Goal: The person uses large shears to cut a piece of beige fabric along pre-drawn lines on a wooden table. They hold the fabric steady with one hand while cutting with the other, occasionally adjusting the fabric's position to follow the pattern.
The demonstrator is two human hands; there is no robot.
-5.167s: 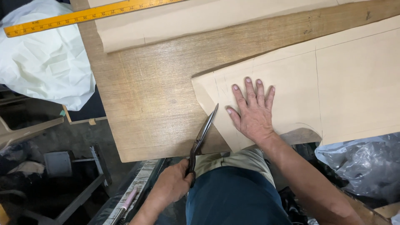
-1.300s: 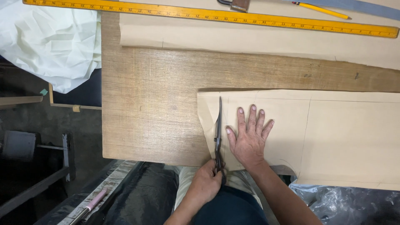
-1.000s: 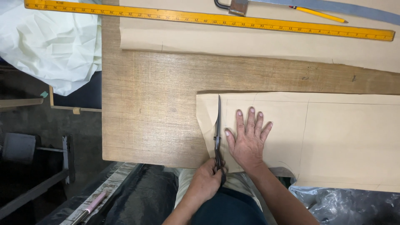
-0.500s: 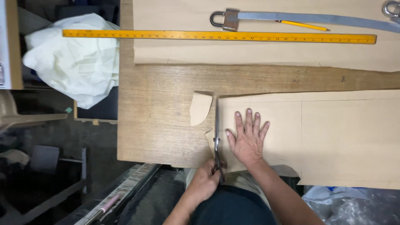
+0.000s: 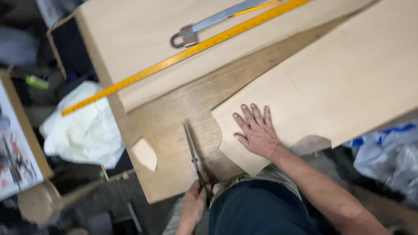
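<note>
1. Head view looked down on a wooden table with the person's two hands near its close edge.
2. I saw the left hand closed around the handles of a pair of scissors, blades together, pointing away across the bare wood.
3. I saw the right hand lying flat, fingers spread, pressing a large tan paper sheet; it gripped nothing.
4. A small cut-off scrap lay on the table left of the scissors, apart from the sheet.
5. A yellow ruler lay slantwise on a second tan sheet farther back.
6. A white bag sat left of the table.
</note>
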